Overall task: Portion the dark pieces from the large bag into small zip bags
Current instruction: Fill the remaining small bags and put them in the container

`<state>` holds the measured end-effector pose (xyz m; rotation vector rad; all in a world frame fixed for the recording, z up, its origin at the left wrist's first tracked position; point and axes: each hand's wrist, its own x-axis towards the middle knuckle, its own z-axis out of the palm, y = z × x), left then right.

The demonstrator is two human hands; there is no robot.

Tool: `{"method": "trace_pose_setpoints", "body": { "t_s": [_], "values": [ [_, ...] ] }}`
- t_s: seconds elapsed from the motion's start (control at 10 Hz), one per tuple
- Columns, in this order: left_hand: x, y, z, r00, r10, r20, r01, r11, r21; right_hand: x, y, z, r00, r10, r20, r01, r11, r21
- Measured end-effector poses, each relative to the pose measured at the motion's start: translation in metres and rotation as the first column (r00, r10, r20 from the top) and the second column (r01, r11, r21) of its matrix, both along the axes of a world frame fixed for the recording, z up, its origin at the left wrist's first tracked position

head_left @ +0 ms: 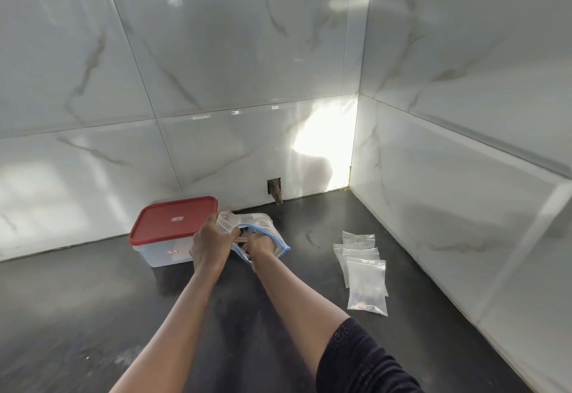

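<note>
Noted black sleeve [356,361] on right arm, closest to lens. Found left hand [210,244] curled around small zip bag [227,222], holding its mouth up just above large bag [269,234]. Found right hand [258,248] reaching into large bag's mouth among dark pieces [246,232]; fingers hidden, so cannot tell whether closed on any. Recommend keeping small bag's mouth wide and close against large bag's rim, moving few pieces per pass. Judged large bag lying on counter [93,315], long axis toward back wall, blue-zip mouth facing person. Logged red-lidded box [173,225] just beside, left; spare zip bags [359,256] well apart, right.
</note>
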<state>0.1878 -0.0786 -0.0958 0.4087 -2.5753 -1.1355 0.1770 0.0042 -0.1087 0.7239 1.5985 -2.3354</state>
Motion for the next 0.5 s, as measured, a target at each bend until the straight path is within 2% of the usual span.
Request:
{"method": "trace_pose_setpoints", "body": {
  "t_s": [0.2, 0.3, 0.5],
  "values": [
    [-0.001, 0.008, 0.001, 0.998, 0.061, 0.01, -0.06, 0.998, -0.019, 0.003, 0.002, 0.008, 0.991, -0.133, 0.011, 0.132, 0.989, 0.063],
    [-0.001, 0.012, 0.001, 0.996, 0.091, 0.015, -0.091, 0.996, -0.021, 0.008, 0.004, 0.015, 0.991, -0.129, -0.031, 0.133, 0.964, 0.229],
    [-0.001, 0.019, 0.003, 0.994, 0.104, 0.017, -0.104, 0.995, -0.01, 0.003, 0.029, 0.018, 0.996, -0.086, -0.015, 0.085, 0.924, 0.373]
  ]
}}
